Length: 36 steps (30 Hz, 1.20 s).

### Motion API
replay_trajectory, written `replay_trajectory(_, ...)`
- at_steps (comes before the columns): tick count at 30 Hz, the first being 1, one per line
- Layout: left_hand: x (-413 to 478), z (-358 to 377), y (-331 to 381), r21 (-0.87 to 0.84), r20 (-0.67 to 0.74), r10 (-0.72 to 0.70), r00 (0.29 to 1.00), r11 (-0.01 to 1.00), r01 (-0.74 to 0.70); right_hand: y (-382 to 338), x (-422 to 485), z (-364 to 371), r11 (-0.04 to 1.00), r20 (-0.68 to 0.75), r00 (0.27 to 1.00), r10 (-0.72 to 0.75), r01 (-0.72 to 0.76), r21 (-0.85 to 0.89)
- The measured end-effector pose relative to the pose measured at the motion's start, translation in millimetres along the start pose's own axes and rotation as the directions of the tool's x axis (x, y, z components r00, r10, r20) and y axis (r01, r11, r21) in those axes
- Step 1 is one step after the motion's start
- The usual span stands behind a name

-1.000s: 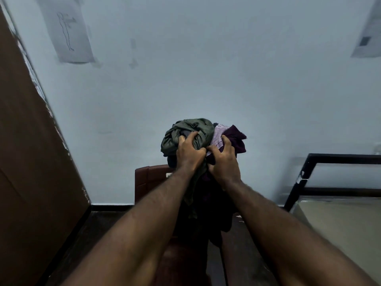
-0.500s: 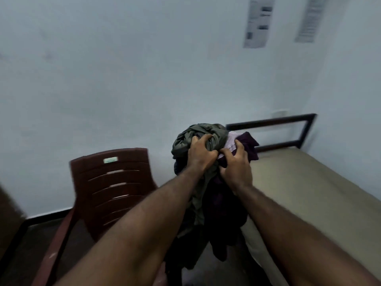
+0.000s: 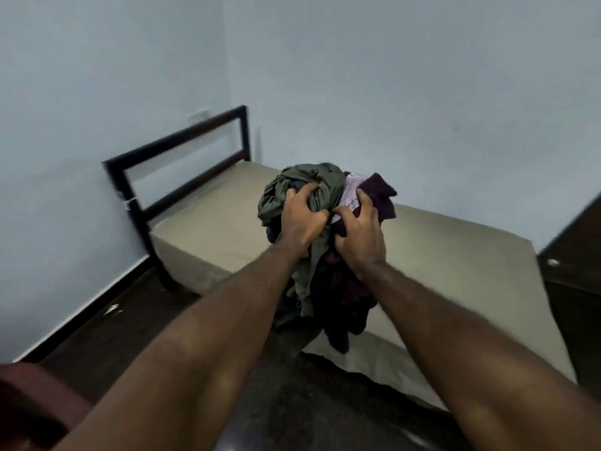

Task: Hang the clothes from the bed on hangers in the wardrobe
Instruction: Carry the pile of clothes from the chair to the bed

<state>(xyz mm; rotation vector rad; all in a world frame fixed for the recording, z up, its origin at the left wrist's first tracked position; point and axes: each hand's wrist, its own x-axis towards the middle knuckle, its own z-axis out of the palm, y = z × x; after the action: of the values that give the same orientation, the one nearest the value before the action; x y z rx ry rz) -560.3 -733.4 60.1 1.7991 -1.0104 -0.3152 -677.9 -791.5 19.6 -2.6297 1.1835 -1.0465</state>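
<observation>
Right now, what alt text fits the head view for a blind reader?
Two bare hands grip a bundle of clothes held up before a beige mattress: the left hand clutches an olive-green garment, the right hand a dark purple garment. A black bed frame stands against pale blue walls.

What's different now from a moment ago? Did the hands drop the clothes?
No. The view swung right: the brown chair slid to the lower left corner, the wall papers left view, and the bed now fills the middle, behind the bundle of clothes. Nothing was let go: the left hand keeps its grip on the green cloth, the right hand on the purple cloth.
</observation>
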Motion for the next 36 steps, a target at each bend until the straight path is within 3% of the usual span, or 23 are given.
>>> replay_trajectory(7, 9, 190, 108, -0.127, 0.184, 0.154, 0.971, 0.983, -0.132, 190, 5, -95, 0.966, -0.108, 0.984, 0.141, -0.161, -0.202)
replay_trajectory(16, 12, 427, 209, -0.174, 0.395, 0.234, 0.889, 0.969, -0.178, 420, -11, -172, 0.884, -0.151, 0.927, 0.343, -0.373, -0.281)
replay_trajectory(22, 7, 530, 209, -0.124, 0.495, 0.277, 0.823, 0.961, -0.249, 509, -37, -184, 0.862, -0.097, 0.902, 0.420, -0.430, -0.269)
replay_trajectory(26, 14, 560, 167, 0.062, 0.637, 0.271, 0.722, 0.915, -0.399, 545, -69, -158, 0.869, 0.061, 0.887, 0.458, -0.433, -0.238)
replay_trajectory(28, 22, 570, 137, 0.218, 0.759, 0.160, 0.631, 0.851, -0.478, 558, -90, -141, 0.829, 0.201, 0.817, 0.541, -0.478, -0.290)
replay_trajectory(32, 16, 572, 95, 0.393, 0.855, -0.053, 0.516, 0.715, -0.578, 562, -125, -108, 0.710, 0.428, 0.566, 0.704, -0.546, -0.444)
replay_trajectory(36, -17, 571, 75, 0.382, 0.894, -0.085, 0.441, 0.660, -0.647, 548, -138, -87, 0.735, 0.507, 0.536, 0.675, -0.546, -0.402)
